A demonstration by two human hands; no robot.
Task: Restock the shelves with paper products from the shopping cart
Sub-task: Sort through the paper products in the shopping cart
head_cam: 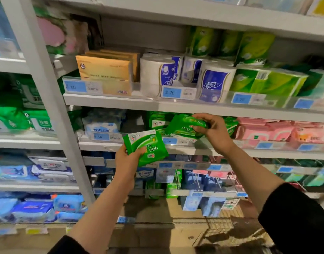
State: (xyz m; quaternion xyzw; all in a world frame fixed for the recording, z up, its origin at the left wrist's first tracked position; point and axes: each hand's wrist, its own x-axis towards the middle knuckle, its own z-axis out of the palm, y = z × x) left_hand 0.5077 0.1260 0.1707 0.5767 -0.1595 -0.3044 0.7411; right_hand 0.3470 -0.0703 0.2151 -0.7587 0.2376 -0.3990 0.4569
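each hand point(127, 159) grips a green pack point(148, 146).

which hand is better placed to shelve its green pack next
Right, probably. The right hand already holds its green pack up at the shelf mouth, beside the matching green packs. The left hand holds its pack lower, in front of the shelf edge.

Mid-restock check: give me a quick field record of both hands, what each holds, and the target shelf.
left hand: grips a green wipes pack, held in front of the shelf edge
right hand: grips a second green pack at the shelf mouth
target shelf: matching green packs already there, pink packs to the right
shelf above: toilet rolls
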